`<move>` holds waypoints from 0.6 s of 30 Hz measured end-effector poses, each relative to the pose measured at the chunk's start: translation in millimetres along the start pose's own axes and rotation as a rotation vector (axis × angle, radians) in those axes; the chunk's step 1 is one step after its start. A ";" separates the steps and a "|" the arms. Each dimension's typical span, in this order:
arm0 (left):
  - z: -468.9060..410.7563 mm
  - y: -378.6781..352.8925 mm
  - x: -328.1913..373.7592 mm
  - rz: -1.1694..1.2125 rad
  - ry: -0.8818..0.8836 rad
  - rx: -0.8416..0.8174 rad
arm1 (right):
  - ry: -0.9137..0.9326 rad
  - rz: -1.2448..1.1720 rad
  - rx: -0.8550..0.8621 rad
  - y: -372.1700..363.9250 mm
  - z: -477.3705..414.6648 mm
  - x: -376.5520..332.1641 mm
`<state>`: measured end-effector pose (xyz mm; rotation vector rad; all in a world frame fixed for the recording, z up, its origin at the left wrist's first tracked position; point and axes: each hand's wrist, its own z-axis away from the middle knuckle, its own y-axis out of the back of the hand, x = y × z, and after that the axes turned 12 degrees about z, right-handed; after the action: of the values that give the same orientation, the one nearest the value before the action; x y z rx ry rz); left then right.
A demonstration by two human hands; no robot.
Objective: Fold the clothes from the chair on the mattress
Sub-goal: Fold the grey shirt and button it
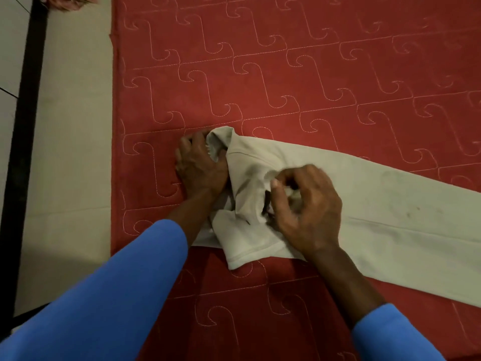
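Note:
A pale beige garment point(377, 204) lies stretched across the red quilted mattress point(286, 74), running from the centre out past the right edge. Its left end is bunched and rumpled. My left hand point(199, 165) lies on the mattress at that bunched end, its fingers curled at the cloth's edge. My right hand point(307, 204) sits on top of the bunched part, fingers bent and pinching a fold of the fabric. Both arms wear blue sleeves.
The mattress's cream side border point(70, 152) runs down the left, beside a dark strip point(23, 126) and pale floor. A bit of pinkish cloth point(67, 1) shows at the top left corner. Bare red mattress lies beyond and in front of the garment.

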<state>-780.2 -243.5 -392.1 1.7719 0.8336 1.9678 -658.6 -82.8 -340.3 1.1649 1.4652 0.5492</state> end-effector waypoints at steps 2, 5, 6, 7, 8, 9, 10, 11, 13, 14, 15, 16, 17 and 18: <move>-15.6 4.7 1.9 0.046 -0.004 -0.012 | -0.052 0.047 -0.131 -10.6 -17.2 -11.8; -41.8 20.4 3.3 0.051 -0.258 -0.232 | -0.002 0.100 -0.331 -27.0 -25.6 -24.6; -51.1 25.1 4.1 0.053 -0.359 -0.352 | 0.049 0.096 -0.348 -30.1 -24.3 -27.7; -59.9 28.5 7.2 0.043 -0.427 -0.475 | 0.109 0.085 -0.348 -32.4 -21.7 -30.0; -68.0 31.3 11.4 0.003 -0.476 -0.570 | 0.168 0.067 -0.345 -33.4 -17.3 -32.3; -74.5 32.7 14.3 -0.060 -0.508 -0.614 | 0.211 0.044 -0.355 -33.5 -12.0 -34.5; -78.9 33.7 15.2 -0.105 -0.523 -0.619 | 0.234 0.019 -0.376 -32.9 -6.4 -37.2; -80.6 35.5 14.2 -0.111 -0.515 -0.605 | 0.240 0.000 -0.393 -31.8 -0.7 -39.3; -81.7 38.7 4.8 -0.034 -0.448 -0.547 | 0.252 0.014 -0.377 -28.6 9.9 -42.5; -81.6 39.1 -0.4 -0.001 -0.425 -0.510 | 0.266 0.028 -0.349 -26.8 14.4 -43.9; -80.1 38.7 -3.6 0.007 -0.425 -0.475 | 0.281 0.028 -0.321 -25.3 18.6 -44.3; -78.8 37.0 -5.6 0.003 -0.435 -0.450 | 0.293 0.016 -0.300 -24.2 22.7 -44.1; -76.9 34.3 -6.8 -0.006 -0.459 -0.437 | 0.302 -0.004 -0.287 -23.4 26.6 -43.2; -74.1 31.8 -7.0 -0.019 -0.496 -0.434 | 0.306 -0.025 -0.274 -21.7 30.4 -42.4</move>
<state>-848.2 -285.6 -380.0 1.8407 0.2353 1.4475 -643.0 -136.7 -346.8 0.8721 1.5989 0.9117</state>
